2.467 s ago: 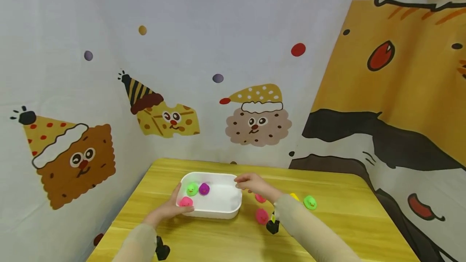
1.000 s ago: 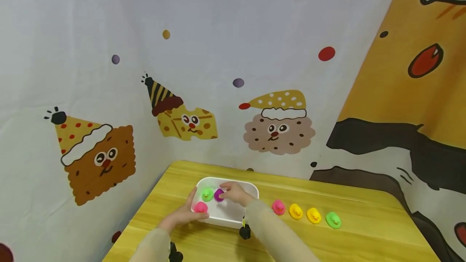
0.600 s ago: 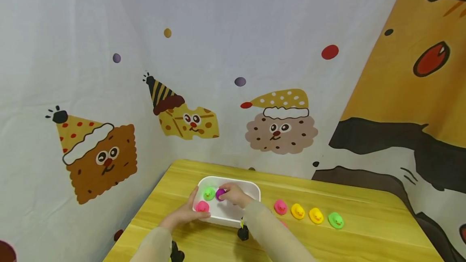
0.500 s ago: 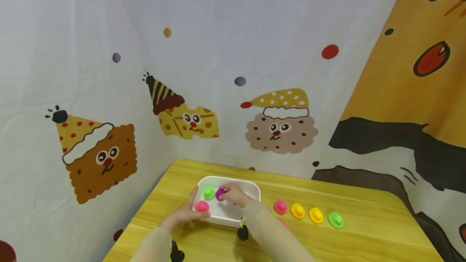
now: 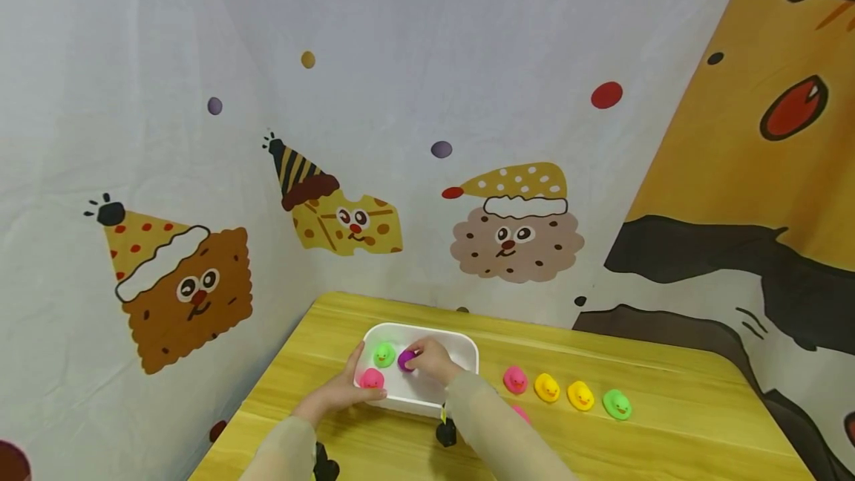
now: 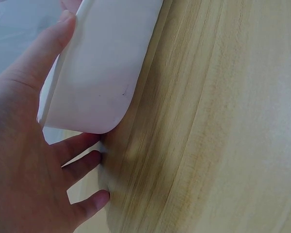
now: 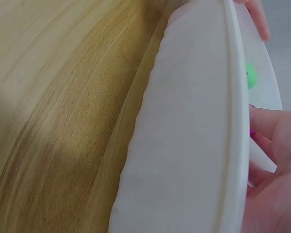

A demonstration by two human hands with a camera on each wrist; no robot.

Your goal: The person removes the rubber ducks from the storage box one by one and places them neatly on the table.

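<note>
A white plastic tub [image 5: 421, 408] stands on the table. My left hand [image 5: 341, 390] grips its near-left corner, thumb along the front rim and fingers around the left end; the left wrist view shows the thumb [image 6: 63, 29] on the rim. My right hand [image 5: 434, 361] reaches inside the tub and pinches a small purple toy duck [image 5: 404, 361] between thumb and fingers; in the right wrist view the tub's wall mostly hides this duck. A green rubber duck [image 5: 384, 354] and a pink rubber duck [image 5: 371, 379] sit at the tub's left end.
Right of the tub a row of rubber ducks lies on the wooden table [image 5: 641, 370]: pink [image 5: 516, 379], two yellow [image 5: 547, 388], and green [image 5: 617, 404]. Another pink duck [image 5: 521, 413] is partly hidden by my right sleeve. A printed cloth hangs behind the table.
My right hand has moved from the tub's right rim into the tub and taken hold of the purple duck, which has shifted slightly right. My left hand stays on the corner.
</note>
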